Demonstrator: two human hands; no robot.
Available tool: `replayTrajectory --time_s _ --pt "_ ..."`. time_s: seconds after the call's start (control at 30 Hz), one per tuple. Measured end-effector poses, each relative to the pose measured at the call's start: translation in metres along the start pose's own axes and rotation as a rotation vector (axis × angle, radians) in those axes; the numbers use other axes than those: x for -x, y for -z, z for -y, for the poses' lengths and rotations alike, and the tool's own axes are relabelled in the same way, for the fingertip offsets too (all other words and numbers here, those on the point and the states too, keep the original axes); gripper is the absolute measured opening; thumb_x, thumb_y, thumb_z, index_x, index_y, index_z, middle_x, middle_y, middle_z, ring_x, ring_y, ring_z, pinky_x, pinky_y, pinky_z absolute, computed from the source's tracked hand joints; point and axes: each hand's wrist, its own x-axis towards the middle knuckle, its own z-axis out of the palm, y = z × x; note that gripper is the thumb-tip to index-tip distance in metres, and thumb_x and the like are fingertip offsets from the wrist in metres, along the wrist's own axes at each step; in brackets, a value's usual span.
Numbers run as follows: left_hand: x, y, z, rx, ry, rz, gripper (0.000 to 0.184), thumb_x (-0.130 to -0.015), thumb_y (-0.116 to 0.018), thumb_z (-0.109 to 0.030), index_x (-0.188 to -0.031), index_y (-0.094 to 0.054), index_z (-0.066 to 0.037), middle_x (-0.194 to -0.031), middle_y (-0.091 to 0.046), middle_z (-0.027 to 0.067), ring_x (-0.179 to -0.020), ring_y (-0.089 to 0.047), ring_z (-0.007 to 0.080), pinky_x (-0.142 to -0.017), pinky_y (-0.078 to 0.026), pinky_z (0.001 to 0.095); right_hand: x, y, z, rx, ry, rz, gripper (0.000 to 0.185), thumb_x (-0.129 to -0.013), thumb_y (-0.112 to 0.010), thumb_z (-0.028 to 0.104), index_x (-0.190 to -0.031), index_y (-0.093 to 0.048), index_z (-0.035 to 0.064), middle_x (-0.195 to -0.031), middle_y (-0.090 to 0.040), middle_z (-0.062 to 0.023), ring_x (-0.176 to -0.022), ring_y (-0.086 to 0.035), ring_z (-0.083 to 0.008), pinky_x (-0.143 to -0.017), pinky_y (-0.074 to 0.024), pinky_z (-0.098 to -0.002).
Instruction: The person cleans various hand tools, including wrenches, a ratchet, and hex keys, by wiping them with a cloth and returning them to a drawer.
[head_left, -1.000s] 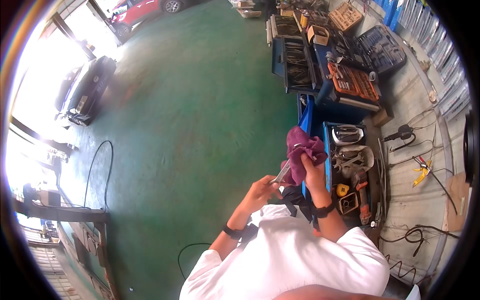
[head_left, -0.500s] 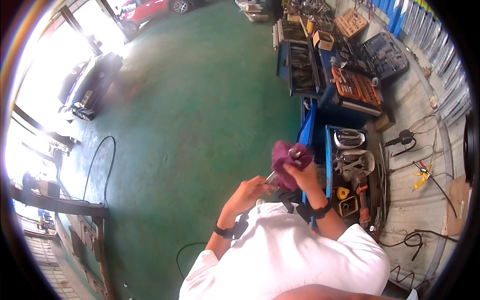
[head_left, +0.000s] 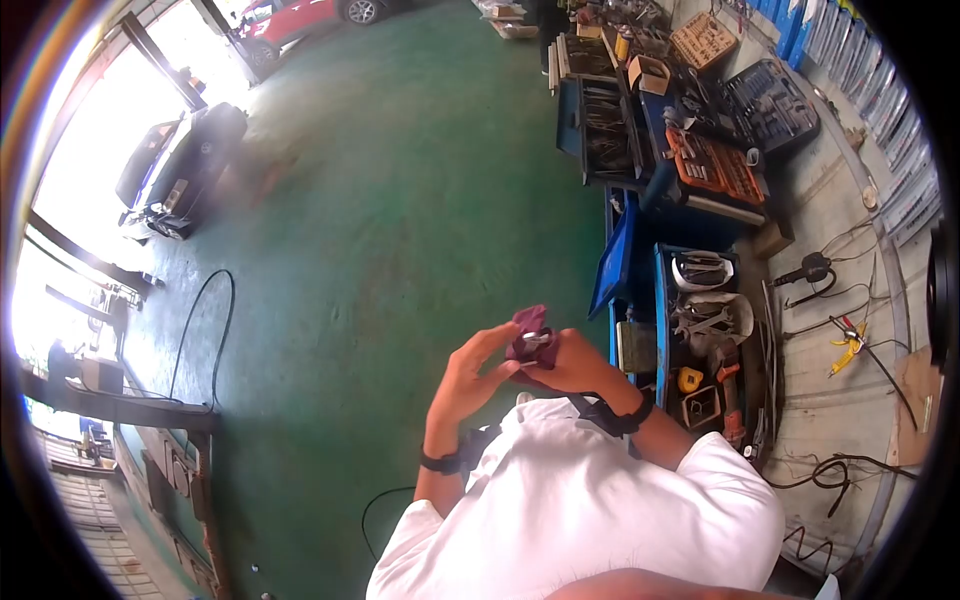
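Note:
A maroon cloth (head_left: 531, 320) is bunched in front of my chest, between both hands. The shiny metal end of a tool (head_left: 536, 339) shows within its folds; the rest of the tool is hidden, and I cannot tell its kind. My right hand (head_left: 578, 364) is closed around the cloth and tool from the right. From the other side, the fingers and thumb of my left hand (head_left: 470, 375) close on the cloth's left edge.
At my right stands a blue tool cart (head_left: 660, 300) with wrenches, a yellow tape measure (head_left: 689, 379) and a power tool (head_left: 731, 400). An orange socket set (head_left: 712, 165) lies farther ahead. A black cable (head_left: 205, 285) curves over the green floor, near a car lift (head_left: 130, 408) and parked cars.
The cloth and both hands have moved left and a bit lower. My left hand has shifted from the tool's shaft to the cloth, and the shaft is now hidden.

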Motion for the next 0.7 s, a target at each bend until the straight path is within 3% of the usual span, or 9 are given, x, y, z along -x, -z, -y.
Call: replayTrajectory --time_s 0.07,0.17,0.27,0.37,0.47,0.6,0.7 --pt "-0.001 -0.005 0.007 -0.09 -0.013 0.045 0.034 -0.085 -0.068 0.001 -0.119 -0.064 -0.004 -0.116 -0.067 0.01 -0.107 -0.064 0.0216 -0.091 -0.051 0.0341 -0.001 -0.006 0.0 0.14 0.111 -0.018 0.025 -0.076 -0.075 0.032 -0.078 -0.066 0.0082 -0.064 -0.063 -0.0114 -0.061 -0.063 -0.0337 -0.057 -0.0497 -0.0416" --pt "-0.001 -0.007 0.01 -0.237 -0.112 -0.011 0.028 -0.084 -0.068 0.002 -0.111 -0.066 -0.005 -0.114 -0.067 0.0088 -0.106 -0.065 0.0241 -0.089 -0.052 0.034 -0.001 -0.007 0.004 0.136 0.137 -0.059 0.027 -0.075 -0.076 0.033 -0.074 -0.065 0.0083 -0.061 -0.062 -0.0111 -0.059 -0.063 -0.0335 -0.056 -0.0494 -0.0408" --pt "0.004 -0.016 0.0 -0.286 -0.238 0.0 0.023 -0.085 -0.065 0.006 -0.106 -0.062 0.0 -0.11 -0.068 0.0136 -0.103 -0.066 0.0255 -0.087 -0.053 0.0335 0.009 -0.013 0.0 -0.064 0.063 -0.09 0.028 -0.074 -0.078 0.033 -0.074 -0.065 0.008 -0.062 -0.063 -0.011 -0.06 -0.064 -0.0327 -0.056 -0.0497 -0.0405" --pt "0.008 -0.031 -0.003 -0.122 -0.116 -0.014 0.008 -0.083 -0.064 0.006 -0.09 -0.063 0.001 -0.104 -0.069 0.0117 -0.095 -0.066 0.0256 -0.084 -0.053 0.0346 0.016 -0.013 -0.005 -0.028 0.142 -0.068 0.029 -0.074 -0.079 0.033 -0.075 -0.065 0.0076 -0.062 -0.063 -0.0107 -0.06 -0.064 -0.0322 -0.057 -0.0504 -0.0405" --pt "0.014 -0.033 -0.003 -0.197 -0.075 0.023 0.012 -0.081 -0.067 0.006 -0.091 -0.064 -0.001 -0.099 -0.07 0.0096 -0.092 -0.065 0.0246 -0.083 -0.052 0.035 0.021 -0.009 -0.009 -0.023 0.115 0.002 0.03 -0.072 -0.08 0.032 -0.079 -0.065 0.0067 -0.068 -0.065 -0.0114 -0.064 -0.065 -0.0328 -0.06 -0.0515 -0.0402" --pt "0.016 -0.032 -0.015 -0.323 -0.389 -0.007 0.015 -0.074 -0.074 0.001 -0.087 -0.068 -0.005 -0.089 -0.071 0.0058 -0.085 -0.065 0.0221 -0.079 -0.051 0.0355 0.027 -0.01 0.005 -0.111 0.063 -0.032 0.032 -0.071 -0.082 0.03 -0.082 -0.064 0.0058 -0.075 -0.066 -0.0121 -0.07 -0.066 -0.0337 -0.062 -0.0516 -0.0399" --pt "0.016 -0.042 -0.021 -0.264 -0.466 0.059 0.015 -0.073 -0.073 0.003 -0.085 -0.068 -0.004 -0.093 -0.07 0.0074 -0.086 -0.065 0.0239 -0.077 -0.051 0.037 0.032 -0.015 -0.004 -0.095 0.046 0.013 0.033 -0.07 -0.081 0.028 -0.084 -0.061 0.0044 -0.08 -0.065 -0.014 -0.076 -0.065 -0.0354 -0.067 -0.0515 -0.0403"
